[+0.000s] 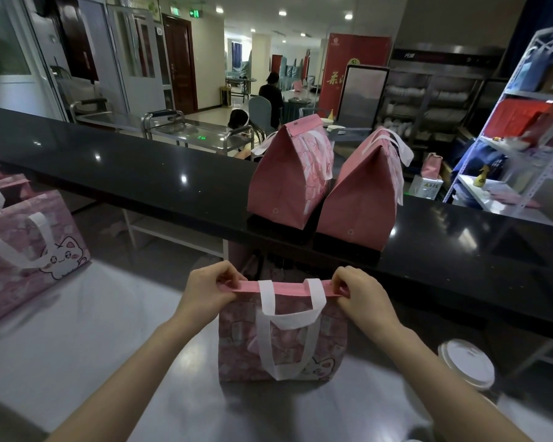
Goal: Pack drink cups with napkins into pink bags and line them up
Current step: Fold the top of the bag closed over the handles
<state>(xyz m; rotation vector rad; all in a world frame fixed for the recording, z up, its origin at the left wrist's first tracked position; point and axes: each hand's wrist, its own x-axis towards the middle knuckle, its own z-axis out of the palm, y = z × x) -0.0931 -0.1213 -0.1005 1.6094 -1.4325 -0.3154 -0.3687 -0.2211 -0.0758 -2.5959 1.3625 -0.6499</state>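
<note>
A pink bag (pixel 281 342) with white handles and a cat print stands upright on the steel table in front of me. My left hand (pixel 209 290) pinches the left end of its folded top strip. My right hand (pixel 359 293) pinches the right end. The strip is pressed flat, so the bag's contents are hidden. Two closed pink bags (pixel 289 180) (pixel 363 199) stand side by side on the black counter (pixel 141 173) behind it. A drink cup (pixel 466 362) with a white lid stands at the table's right, near my right forearm.
Several flat pink cat-print bags (pixel 29 250) lie stacked on the steel table (pixel 77 362) at the left. The raised black counter runs across behind the table. White metal shelving (pixel 524 138) stands at the far right. Steel carts and seated people are beyond the counter.
</note>
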